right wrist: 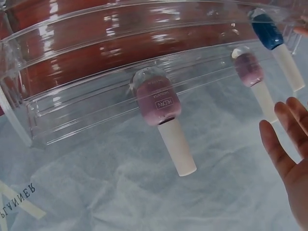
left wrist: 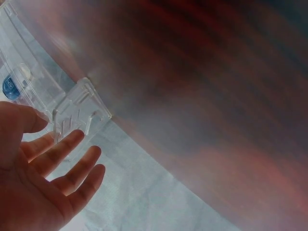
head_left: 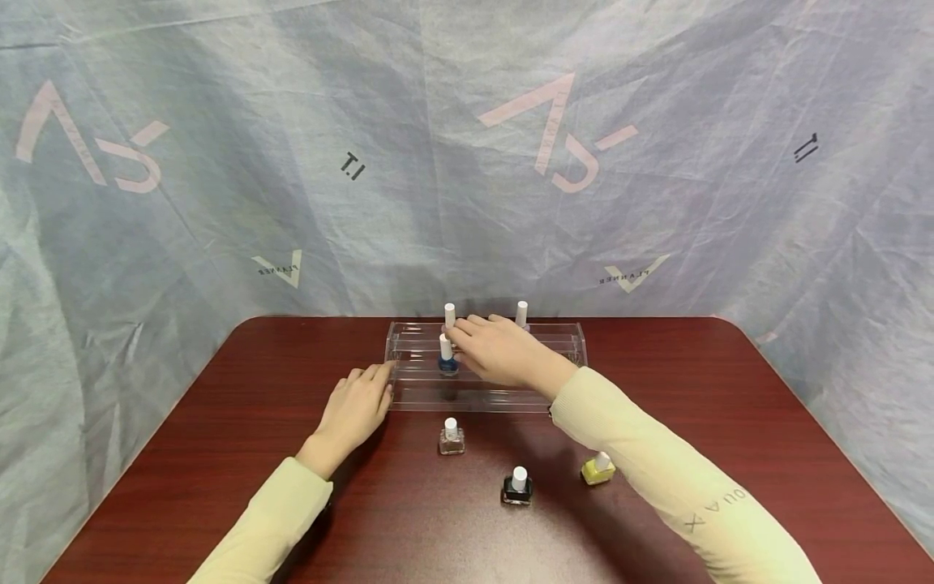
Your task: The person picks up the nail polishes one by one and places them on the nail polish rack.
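Note:
A clear acrylic stepped rack [head_left: 419,397] stands at the back of the table. On its rear step are two mauve nail polish bottles [right wrist: 159,98] with white caps, set apart from each other; a blue nail polish bottle [head_left: 448,365] stands one step lower, toward the left. My right hand [head_left: 499,350] is over the rack beside the blue bottle and the left mauve one [right wrist: 249,70], its fingers extended and holding nothing. At the rack's left end, my left hand [head_left: 356,405] touches the side panel [left wrist: 79,110] with relaxed fingers.
In front of the rack, a pale glittery polish bottle [head_left: 452,440], a black polish bottle [head_left: 517,489] and a yellow polish bottle [head_left: 598,470] stand on the dark red table [head_left: 306,357]. The yellow one is near the right sleeve [head_left: 657,454]. A grey printed cloth [head_left: 409,162] hangs behind.

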The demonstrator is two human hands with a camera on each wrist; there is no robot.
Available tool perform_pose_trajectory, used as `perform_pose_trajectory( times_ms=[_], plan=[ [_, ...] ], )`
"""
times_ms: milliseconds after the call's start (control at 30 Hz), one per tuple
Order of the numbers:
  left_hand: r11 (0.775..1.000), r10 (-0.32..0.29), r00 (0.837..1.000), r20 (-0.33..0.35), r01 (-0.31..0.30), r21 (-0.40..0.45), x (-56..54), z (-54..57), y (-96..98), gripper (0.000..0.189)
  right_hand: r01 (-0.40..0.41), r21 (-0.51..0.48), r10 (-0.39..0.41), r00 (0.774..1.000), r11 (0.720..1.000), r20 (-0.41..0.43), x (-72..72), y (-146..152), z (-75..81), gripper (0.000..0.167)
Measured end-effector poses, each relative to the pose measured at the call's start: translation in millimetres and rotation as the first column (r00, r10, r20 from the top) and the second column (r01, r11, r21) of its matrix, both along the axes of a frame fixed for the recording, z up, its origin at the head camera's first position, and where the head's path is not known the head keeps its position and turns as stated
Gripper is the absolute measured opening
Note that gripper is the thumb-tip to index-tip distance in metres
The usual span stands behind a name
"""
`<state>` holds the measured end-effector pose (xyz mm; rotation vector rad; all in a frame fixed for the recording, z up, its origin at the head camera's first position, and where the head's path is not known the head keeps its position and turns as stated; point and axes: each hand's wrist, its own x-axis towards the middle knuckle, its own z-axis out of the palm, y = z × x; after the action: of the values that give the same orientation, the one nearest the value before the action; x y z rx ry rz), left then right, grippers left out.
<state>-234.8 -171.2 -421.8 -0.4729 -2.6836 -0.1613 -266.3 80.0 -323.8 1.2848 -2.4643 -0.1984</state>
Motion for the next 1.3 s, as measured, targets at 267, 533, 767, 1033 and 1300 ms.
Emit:
perform_pose_trajectory(
  times_ms=[267, 533, 767, 1033, 1300],
  plan=[
    [1.000, -0.007, 1.000, -0.018, 0.007, -0.005, -0.2, -1.3, -0.8, 0.039, -0.038, -0.006, 0.037, 0.998, 0.999, -0.052, 11.9, 12, -7.1, 0.025],
    [1.000, -0.012, 1.000, -0.019, 0.012, -0.004, -0.1, -0.7, -1.2, 0.039, -0.044, -0.018, 0.043, 0.997, 0.999, -0.057, 23.6, 25, -14.9, 0.021],
    [1.000, -0.010, 1.000, -0.009, 0.010, -0.005, -0.3, -0.9, -0.9, 0.039, -0.041, -0.034, 0.039, 0.998, 0.999, -0.047, 33.4, 35, -22.1, 0.020],
    [1.000, -0.007, 1.000, -0.006, 0.007, 0.002, -0.4, -0.6, -0.1, 0.039, -0.055, -0.043, 0.052, 0.997, 0.998, -0.060, 41.3, 48, -31.9, 0.021],
    [1.000, -0.009, 1.000, -0.013, 0.009, -0.003, 0.2, -1.1, -0.1, 0.039, -0.082, -0.077, 0.072, 0.990, 0.994, -0.118, 47.9, 60, -38.5, 0.017]
  ],
)
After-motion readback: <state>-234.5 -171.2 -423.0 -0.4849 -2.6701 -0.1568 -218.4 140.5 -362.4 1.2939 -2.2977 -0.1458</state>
